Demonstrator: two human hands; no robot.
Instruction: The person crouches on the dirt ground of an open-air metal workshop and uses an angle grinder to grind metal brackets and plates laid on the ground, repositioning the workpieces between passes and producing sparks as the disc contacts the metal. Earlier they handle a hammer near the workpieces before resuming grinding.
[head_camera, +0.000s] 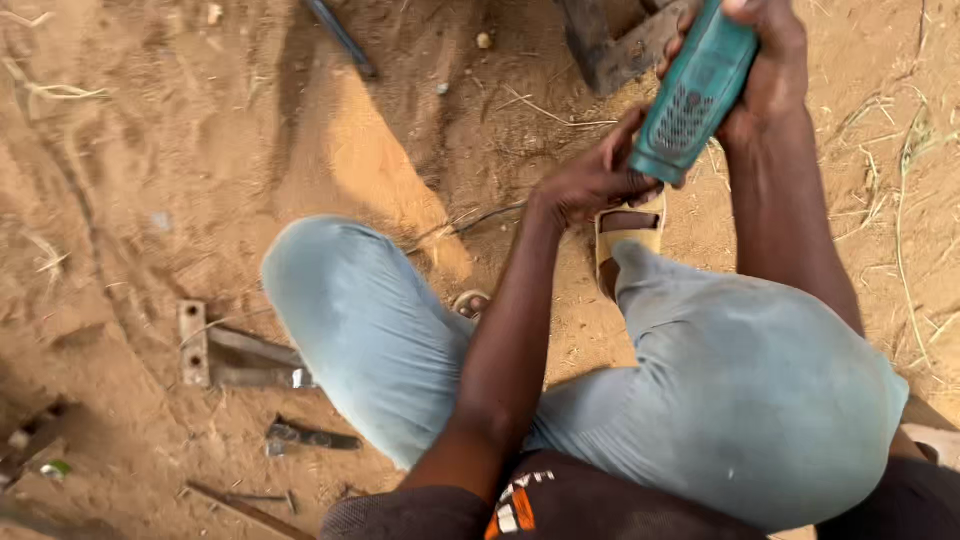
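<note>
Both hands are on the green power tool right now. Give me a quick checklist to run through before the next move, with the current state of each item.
1. Right hand gripping the green power tool body: ok, fingers wrapped around it.
2. Left hand supporting the tool's rear end: ok, it touches the end near the vent grille.
3. Working end of the tool: cannot tell, it is cut off at the top edge.
4. Cable routing: not ok, it lies on the sand close by the left knee and the sandal.
5. Foot protection: not ok, open sandal only.
6. Loose metal bracket on the sand: ok, it lies apart from the hands, beside the left leg.
</note>
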